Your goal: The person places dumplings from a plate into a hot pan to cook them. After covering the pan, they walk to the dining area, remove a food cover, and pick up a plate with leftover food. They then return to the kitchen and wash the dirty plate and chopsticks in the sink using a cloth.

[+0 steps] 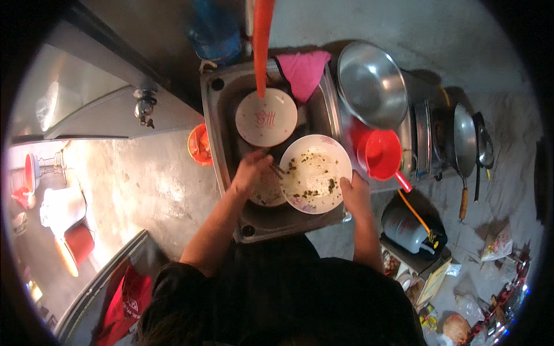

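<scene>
Above the right side of a stainless steel sink (218,160), my right hand (355,192) grips the rim of a white plate (317,173) with a floral edge and dark green food scraps on it. My left hand (253,169), slightly blurred, has its fingers closed round thin dark sticks, apparently chopsticks (277,170), whose tips are at the plate's left edge. A white bowl (267,116) with red markings sits in the back of the sink, below an orange-red hose or pipe (263,43). Partly hidden under my left hand lies another dish (266,190) with scraps.
A pink cloth (305,73) hangs over the sink's back edge. To the right stand a large steel basin (372,84) and a red plastic dipper (381,155). An orange strainer or basket (200,145) is left of the sink; a gas cylinder (402,231) stands lower right.
</scene>
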Demonstrator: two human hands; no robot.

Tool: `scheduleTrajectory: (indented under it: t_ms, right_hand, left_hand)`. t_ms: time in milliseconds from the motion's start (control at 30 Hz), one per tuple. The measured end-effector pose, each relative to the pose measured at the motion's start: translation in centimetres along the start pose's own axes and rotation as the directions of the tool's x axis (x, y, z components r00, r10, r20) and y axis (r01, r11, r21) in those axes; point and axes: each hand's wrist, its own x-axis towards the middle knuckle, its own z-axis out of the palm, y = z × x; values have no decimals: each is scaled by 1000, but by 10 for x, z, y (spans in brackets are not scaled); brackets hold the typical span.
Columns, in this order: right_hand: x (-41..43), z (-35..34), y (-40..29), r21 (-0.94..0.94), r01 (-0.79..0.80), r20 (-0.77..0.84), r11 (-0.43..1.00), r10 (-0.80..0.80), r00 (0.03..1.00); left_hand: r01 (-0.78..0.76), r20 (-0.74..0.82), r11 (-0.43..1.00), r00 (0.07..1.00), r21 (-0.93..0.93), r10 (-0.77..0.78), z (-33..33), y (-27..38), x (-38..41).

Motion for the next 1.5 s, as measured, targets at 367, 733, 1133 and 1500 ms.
scheduleTrajectory:
  t_ms: [367, 733, 1133, 1500]
  right_hand:
    - [51, -14, -70, 148, 131, 273, 980, -168, 947]
    - [131, -154, -305, 139, 744, -320, 653, -682, 658]
    - [203, -159, -319, 470, 773, -149, 426, -825, 545]
    - [293, 33, -121, -366, 502, 172, 783, -473, 864]
  left_hand:
    - [244, 253, 811, 960, -532, -122, -9, 3, -42]
    - [233, 144, 793, 972, -563, -184, 0, -7, -19]
    - [7, 50, 647, 998, -763, 48, 2, 9, 46]
    - [-30, -10, 690, 999, -723, 33, -2, 14, 39]
